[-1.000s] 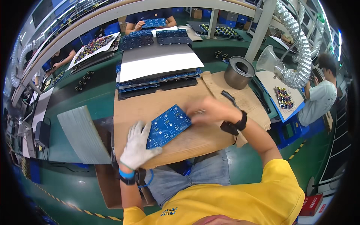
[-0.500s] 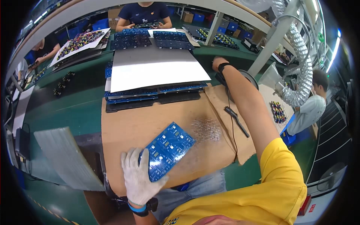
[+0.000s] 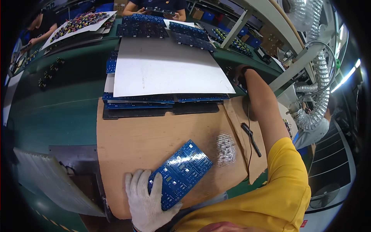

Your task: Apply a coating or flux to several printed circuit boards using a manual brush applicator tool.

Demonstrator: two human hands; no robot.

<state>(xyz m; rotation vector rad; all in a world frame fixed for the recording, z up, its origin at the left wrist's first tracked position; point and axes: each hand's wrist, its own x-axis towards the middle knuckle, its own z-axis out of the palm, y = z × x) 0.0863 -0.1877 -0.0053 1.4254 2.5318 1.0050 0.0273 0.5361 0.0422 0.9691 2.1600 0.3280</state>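
Note:
My left hand [image 3: 148, 199], in a white knit glove, grips the left edge of a blue circuit board [image 3: 185, 170]. Small white parts and pads show on the board's upper face, which lies tilted across the front of the cardboard sheet [image 3: 127, 147]. My bare right arm stretches far forward past the stack's right side. My right hand [image 3: 238, 73], with a dark wristband, is in shadow there; its fingers and anything in them cannot be made out.
Ahead stands a stack of blue boards [image 3: 139, 104] topped by white card [image 3: 170, 69]. A black pen-shaped tool [image 3: 251, 140] with a cord lies right, beside a silvery textured patch [image 3: 225, 150]. A metal post [image 3: 290, 69] rises beyond my right arm. A co-worker [image 3: 154, 7] sits opposite.
The whole view has shifted, so the card stack and cardboard sheet appear larger. My left hand keeps its grip on the circuit board. My right hand stays stretched out beside the stack.

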